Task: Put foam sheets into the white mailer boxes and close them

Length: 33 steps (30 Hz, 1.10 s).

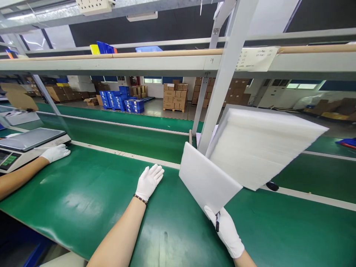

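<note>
The right hand (pixel 226 231) wears a white glove and holds 1 white foam sheet (pixel 207 180) by its bottom corner. The fingers pinch that corner, and a black pen (pixel 217 221) is tucked in the same grip. The sheet is tilted and lifted off the green workbench (pixel 91 200), above the right part of the near side. Just behind it is a thick stack of white foam sheets (pixel 260 146), leaning against a grey frame post (pixel 222 81) — the held sheet touches or overlaps the stack's lower left edge (I cannot tell which).

The left hand (pixel 148 181), also in a white glove, lies flat on the workbench near the middle, by the pale strip at its far edge. Its fingers are spread out and hold nothing. A dark bead bracelet (pixel 139 199) sits on that wrist.

At the left edge, another person's gloved hand (pixel 55 152) rests beside a weighing scale (pixel 26 142) with a green display. A small black thing (pixel 272 186) lies on the pale strip under the stack.

Far behind, across the floor, are blue crates (pixel 122 100) and brown cardboard boxes (pixel 175 96). A paper label (pixel 256 58) hangs from the shelf rail up above.
</note>
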Each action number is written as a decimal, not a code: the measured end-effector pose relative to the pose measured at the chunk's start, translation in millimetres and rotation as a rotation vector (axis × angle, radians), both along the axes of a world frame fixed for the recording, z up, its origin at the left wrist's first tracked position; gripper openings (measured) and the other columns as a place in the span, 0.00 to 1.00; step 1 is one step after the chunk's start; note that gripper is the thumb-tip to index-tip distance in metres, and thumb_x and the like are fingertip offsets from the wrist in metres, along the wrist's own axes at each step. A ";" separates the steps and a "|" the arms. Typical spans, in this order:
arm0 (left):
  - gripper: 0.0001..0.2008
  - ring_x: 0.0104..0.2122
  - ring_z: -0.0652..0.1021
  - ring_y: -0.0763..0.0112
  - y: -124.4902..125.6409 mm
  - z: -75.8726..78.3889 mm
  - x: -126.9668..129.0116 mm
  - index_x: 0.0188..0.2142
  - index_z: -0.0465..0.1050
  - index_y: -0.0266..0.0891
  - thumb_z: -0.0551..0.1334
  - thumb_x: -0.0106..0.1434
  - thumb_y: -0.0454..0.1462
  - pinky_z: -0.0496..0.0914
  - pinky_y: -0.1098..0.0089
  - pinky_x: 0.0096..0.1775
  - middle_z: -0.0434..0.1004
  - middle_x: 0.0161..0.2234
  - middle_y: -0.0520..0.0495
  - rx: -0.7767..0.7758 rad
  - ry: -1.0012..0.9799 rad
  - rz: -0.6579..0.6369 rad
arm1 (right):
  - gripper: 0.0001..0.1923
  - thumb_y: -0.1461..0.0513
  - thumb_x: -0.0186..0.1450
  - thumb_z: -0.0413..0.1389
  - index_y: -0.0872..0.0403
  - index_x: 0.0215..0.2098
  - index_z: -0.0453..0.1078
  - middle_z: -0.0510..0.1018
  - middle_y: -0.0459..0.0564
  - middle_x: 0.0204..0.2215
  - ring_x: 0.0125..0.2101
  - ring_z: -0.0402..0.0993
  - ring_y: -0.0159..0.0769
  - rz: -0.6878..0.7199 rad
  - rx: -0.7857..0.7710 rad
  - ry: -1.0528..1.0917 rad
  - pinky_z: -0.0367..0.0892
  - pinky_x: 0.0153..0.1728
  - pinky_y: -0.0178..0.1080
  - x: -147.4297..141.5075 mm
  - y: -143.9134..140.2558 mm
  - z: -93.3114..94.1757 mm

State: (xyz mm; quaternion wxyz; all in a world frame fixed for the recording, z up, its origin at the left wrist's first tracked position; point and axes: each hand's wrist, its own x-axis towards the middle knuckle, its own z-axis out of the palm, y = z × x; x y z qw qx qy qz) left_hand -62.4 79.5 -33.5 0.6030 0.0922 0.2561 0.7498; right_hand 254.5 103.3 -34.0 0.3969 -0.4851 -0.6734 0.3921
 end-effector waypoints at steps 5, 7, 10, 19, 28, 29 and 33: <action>0.24 0.61 0.68 0.54 0.0 -3.5 -2.7 0.56 0.72 0.34 0.52 0.70 0.46 0.58 0.54 0.62 0.72 0.57 0.35 0.033 -0.041 -0.025 | 0.28 0.42 0.50 0.61 0.56 0.36 0.77 0.83 0.59 0.32 0.39 0.81 0.52 0.017 -0.011 -0.005 0.76 0.44 0.47 0.4 0.9 -2.1; 0.23 0.62 0.67 0.54 0.0 -5.3 -4.1 0.55 0.72 0.34 0.52 0.69 0.46 0.57 0.53 0.63 0.72 0.57 0.35 0.053 -0.051 -0.041 | 0.28 0.42 0.50 0.61 0.57 0.36 0.77 0.83 0.60 0.33 0.39 0.80 0.52 0.014 -0.002 0.002 0.76 0.44 0.47 0.7 1.3 -3.8; 0.23 0.62 0.66 0.54 0.5 -7.7 -6.1 0.55 0.73 0.35 0.52 0.69 0.46 0.56 0.53 0.63 0.72 0.57 0.35 0.074 -0.062 -0.060 | 0.28 0.42 0.51 0.61 0.56 0.35 0.77 0.83 0.60 0.32 0.39 0.80 0.52 0.001 0.025 0.003 0.76 0.43 0.46 1.3 1.7 -6.2; 0.24 0.60 0.69 0.56 1.1 -9.7 -9.3 0.58 0.69 0.36 0.50 0.70 0.46 0.56 0.55 0.63 0.74 0.55 0.37 0.085 -0.077 -0.101 | 0.27 0.42 0.52 0.61 0.57 0.35 0.76 0.83 0.60 0.31 0.36 0.81 0.51 -0.003 0.042 -0.010 0.76 0.42 0.45 2.2 0.8 -6.4; 0.24 0.58 0.72 0.56 2.4 -11.5 -9.6 0.59 0.68 0.36 0.51 0.70 0.46 0.57 0.56 0.62 0.75 0.54 0.36 0.076 -0.100 -0.110 | 0.27 0.43 0.51 0.61 0.57 0.36 0.76 0.83 0.59 0.32 0.36 0.81 0.50 -0.007 0.020 -0.001 0.76 0.42 0.45 0.5 0.8 -6.9; 0.24 0.58 0.72 0.56 2.6 -11.7 -9.4 0.59 0.69 0.36 0.51 0.70 0.46 0.57 0.56 0.62 0.75 0.54 0.36 0.078 -0.101 -0.110 | 0.27 0.43 0.50 0.61 0.57 0.35 0.76 0.83 0.59 0.32 0.37 0.81 0.51 -0.007 0.016 0.010 0.76 0.42 0.45 0.2 1.0 -7.1; 0.24 0.57 0.72 0.55 2.3 -12.1 -7.0 0.58 0.70 0.34 0.53 0.70 0.46 0.58 0.55 0.62 0.76 0.53 0.35 0.084 -0.086 -0.096 | 0.27 0.43 0.48 0.61 0.57 0.35 0.75 0.83 0.59 0.32 0.38 0.81 0.51 -0.023 -0.048 0.021 0.76 0.42 0.44 1.7 2.2 -10.2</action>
